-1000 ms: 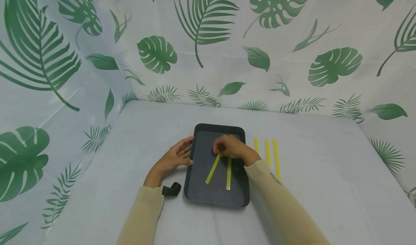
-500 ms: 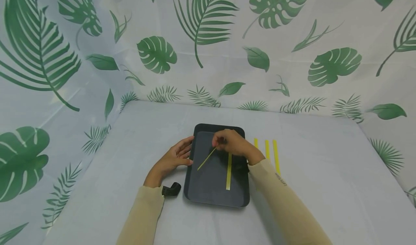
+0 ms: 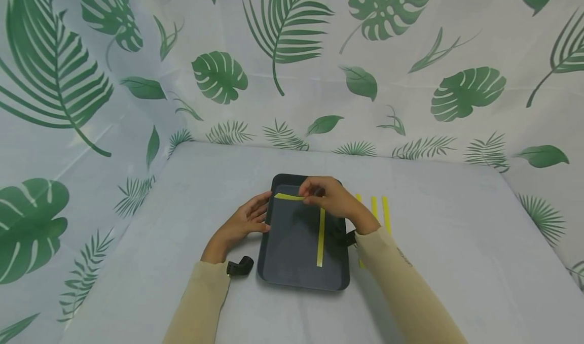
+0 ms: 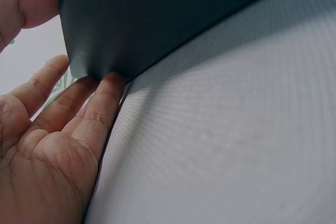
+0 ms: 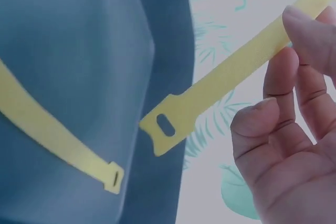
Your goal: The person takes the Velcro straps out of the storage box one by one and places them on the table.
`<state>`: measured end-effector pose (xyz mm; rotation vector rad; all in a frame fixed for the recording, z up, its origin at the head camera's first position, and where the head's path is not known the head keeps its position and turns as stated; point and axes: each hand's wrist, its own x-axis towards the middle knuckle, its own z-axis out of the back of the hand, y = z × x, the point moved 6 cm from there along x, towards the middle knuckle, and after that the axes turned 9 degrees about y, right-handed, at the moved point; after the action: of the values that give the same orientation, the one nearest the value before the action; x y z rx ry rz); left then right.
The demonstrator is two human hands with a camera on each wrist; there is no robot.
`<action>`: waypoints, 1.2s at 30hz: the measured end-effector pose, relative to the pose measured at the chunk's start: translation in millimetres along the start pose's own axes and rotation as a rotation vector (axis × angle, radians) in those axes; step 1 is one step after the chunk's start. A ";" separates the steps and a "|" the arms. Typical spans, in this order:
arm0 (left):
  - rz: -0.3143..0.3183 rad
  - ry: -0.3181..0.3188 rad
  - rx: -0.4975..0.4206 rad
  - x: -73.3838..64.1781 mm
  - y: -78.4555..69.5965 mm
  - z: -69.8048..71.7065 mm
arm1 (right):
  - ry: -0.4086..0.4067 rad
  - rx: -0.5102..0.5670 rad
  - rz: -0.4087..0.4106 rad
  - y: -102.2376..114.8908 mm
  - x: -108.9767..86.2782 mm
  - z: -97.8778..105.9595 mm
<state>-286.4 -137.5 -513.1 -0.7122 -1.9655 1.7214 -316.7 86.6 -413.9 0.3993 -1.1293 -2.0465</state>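
In the head view my right hand is over the far part of a dark grey tray. Its thumb and fingertips pinch a yellow hook-and-loop cable tie, which points left across the tray. The right wrist view shows the slotted head of this held cable tie hanging free. A second yellow cable tie lies lengthwise on the tray floor, right of the middle. My left hand touches the tray's left side with loosely extended fingers; the left wrist view has its fingertips against the tray wall.
Right of the tray several yellow cable ties lie side by side on the white tabletop, partly behind the right forearm. A black wrist device sits by the left sleeve. Leaf-printed cloth walls the back and sides.
My right hand has lifted the pinched cable tie and swung its free end from near the tray's middle up and left toward the far edge. The left hand has stayed in place.
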 end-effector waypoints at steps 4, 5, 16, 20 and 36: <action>-0.002 0.000 -0.002 0.3 0.6 0.0 | 0.003 0.045 0.008 4.1 -3.5 0.8; -0.003 -0.001 -0.001 0.4 0.7 0.1 | 0.001 0.054 0.006 4.7 -4.5 1.1; -0.001 0.004 0.000 0.1 2.0 0.1 | -0.024 0.182 0.011 8.5 -18.3 0.2; -0.001 -0.001 0.012 -0.4 2.1 0.2 | -0.046 0.261 -0.008 6.1 -24.5 -1.1; -0.003 0.003 0.010 -0.7 1.0 -0.3 | -0.046 0.451 -0.119 -9.3 -48.3 -16.2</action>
<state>-285.5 -137.6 -514.0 -0.7080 -1.9539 1.7263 -279.2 115.8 -434.6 0.6554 -1.6335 -1.8966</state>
